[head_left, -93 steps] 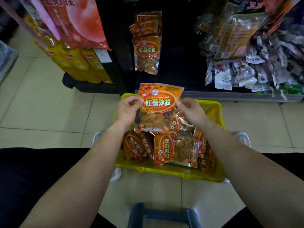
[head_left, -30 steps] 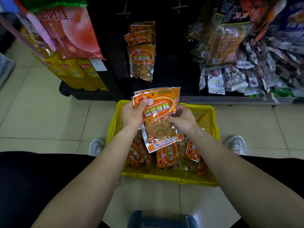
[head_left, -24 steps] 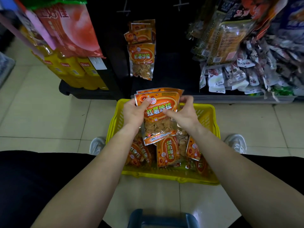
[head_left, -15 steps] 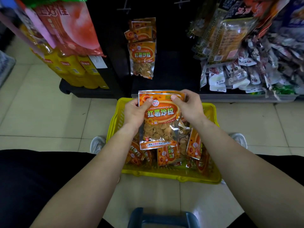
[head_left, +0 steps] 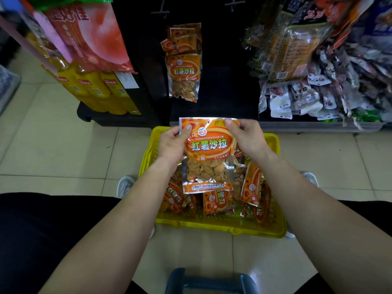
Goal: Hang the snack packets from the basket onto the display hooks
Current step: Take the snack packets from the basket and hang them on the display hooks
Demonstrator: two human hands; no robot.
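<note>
Head view: one snack packet (head_left: 209, 153) is held upright at frame centre over the yellow basket (head_left: 220, 227), long axis vertical, top edge up. Its top corners are pinched by left grip (head_left: 172, 144) and right grip (head_left: 247, 137). Hung packets (head_left: 184, 77), upper centre: at least three counted.

Bare forearms (head_left: 135, 204), black trousers (head_left: 36, 240) on both thighs, pale grey-white sneakers (head_left: 124, 185) with rounded toes

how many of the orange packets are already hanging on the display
3 show, overlapping on the dark panel: the front packet lowest, a second packet peeking out above it, a third packet at the top. More may be hidden behind.
</note>
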